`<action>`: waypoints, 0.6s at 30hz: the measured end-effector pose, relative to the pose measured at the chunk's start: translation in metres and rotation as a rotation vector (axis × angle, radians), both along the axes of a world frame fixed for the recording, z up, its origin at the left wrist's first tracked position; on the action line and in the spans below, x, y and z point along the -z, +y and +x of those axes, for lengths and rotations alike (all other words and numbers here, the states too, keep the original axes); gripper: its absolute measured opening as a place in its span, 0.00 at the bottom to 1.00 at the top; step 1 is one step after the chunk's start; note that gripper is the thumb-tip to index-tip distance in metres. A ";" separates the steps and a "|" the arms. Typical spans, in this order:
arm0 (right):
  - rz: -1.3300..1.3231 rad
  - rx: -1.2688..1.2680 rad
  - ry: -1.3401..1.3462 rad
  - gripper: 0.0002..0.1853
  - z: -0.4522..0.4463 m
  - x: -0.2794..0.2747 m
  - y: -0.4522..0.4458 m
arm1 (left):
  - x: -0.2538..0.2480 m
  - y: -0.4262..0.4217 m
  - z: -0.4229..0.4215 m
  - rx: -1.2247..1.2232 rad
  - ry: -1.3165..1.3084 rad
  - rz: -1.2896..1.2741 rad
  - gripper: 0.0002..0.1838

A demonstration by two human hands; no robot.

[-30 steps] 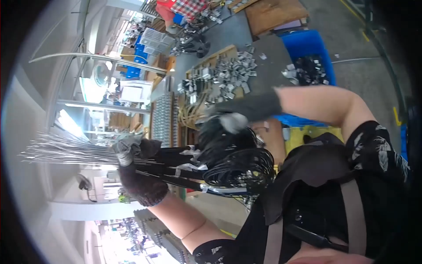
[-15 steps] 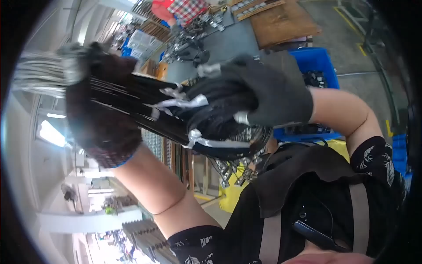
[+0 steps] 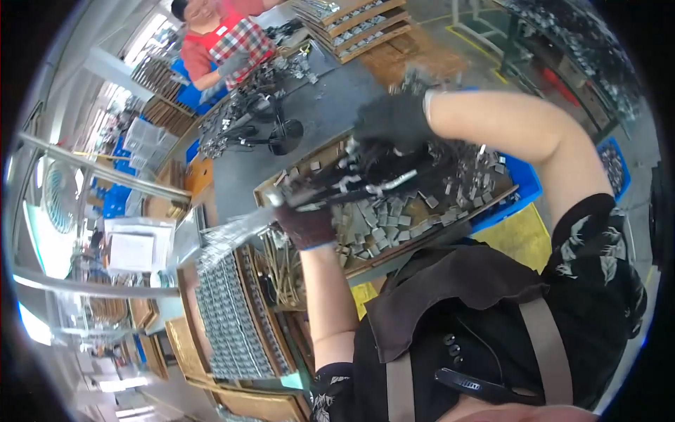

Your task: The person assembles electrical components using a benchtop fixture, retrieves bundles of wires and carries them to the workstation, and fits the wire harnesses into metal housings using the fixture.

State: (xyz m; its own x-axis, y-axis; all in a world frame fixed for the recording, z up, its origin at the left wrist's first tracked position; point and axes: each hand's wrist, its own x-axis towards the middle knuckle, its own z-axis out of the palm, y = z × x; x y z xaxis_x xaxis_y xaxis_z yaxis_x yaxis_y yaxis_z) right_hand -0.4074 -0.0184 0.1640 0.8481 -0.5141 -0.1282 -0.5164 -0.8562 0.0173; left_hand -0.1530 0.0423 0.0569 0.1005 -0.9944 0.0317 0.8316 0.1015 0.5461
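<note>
A bundle of black cables [image 3: 373, 176] tied with white strips stretches between my gloved hands, over a wooden tray [image 3: 365, 269] of small metal pieces. My left hand [image 3: 307, 224], in a dark maroon glove, is closed round the bundle near its pale silvery ends [image 3: 235, 238], which fan out to the left and are blurred. In a dark grey glove, my right hand [image 3: 395, 121] grips the other end of the bundle; its fingers are partly lost against the black cables. Small metal parts [image 3: 485, 169] show at the bundle's right side, blurred by motion.
Across the dark worktable [image 3: 327, 105] a co-worker in a checked apron [image 3: 239, 46] handles metal parts. More black cables [image 3: 260, 119] lie there. Stacked wooden trays [image 3: 358, 28] stand at the back, a blue bin [image 3: 524, 186] at right, a rack of metal parts [image 3: 228, 316] at lower left.
Both hands have lowered the cable bundle, away from the camera and over the tray of metal pieces. My view has shifted, bringing the tray and more of the co-worker into sight.
</note>
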 end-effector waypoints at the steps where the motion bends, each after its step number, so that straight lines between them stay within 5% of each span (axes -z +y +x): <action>1: 0.012 0.026 0.012 0.39 0.010 0.021 -0.001 | 0.016 -0.001 0.009 -0.040 0.031 0.081 0.32; 3: -0.132 0.017 -0.254 0.43 0.022 0.052 0.014 | 0.027 0.009 0.029 0.151 0.199 0.094 0.35; 6: 0.026 0.150 -0.140 0.49 0.050 0.038 0.033 | 0.064 0.013 0.059 0.289 0.199 0.069 0.39; 10: 0.027 0.225 -0.166 0.57 0.059 0.037 0.036 | 0.048 0.033 0.062 0.337 0.188 0.033 0.44; 12: 0.037 0.270 -0.176 0.59 0.053 0.046 0.033 | 0.065 0.037 0.077 0.371 0.311 0.119 0.38; 15: 0.118 0.354 -0.101 0.60 0.055 0.047 0.031 | 0.055 0.053 0.085 0.359 0.067 -0.096 0.32; 17: 0.192 0.410 -0.029 0.59 0.055 0.042 0.030 | 0.115 0.049 0.109 0.204 -0.310 0.056 0.32; 18: 0.242 0.393 -0.014 0.57 0.054 0.040 0.029 | 0.112 0.055 0.118 0.128 -0.270 0.041 0.34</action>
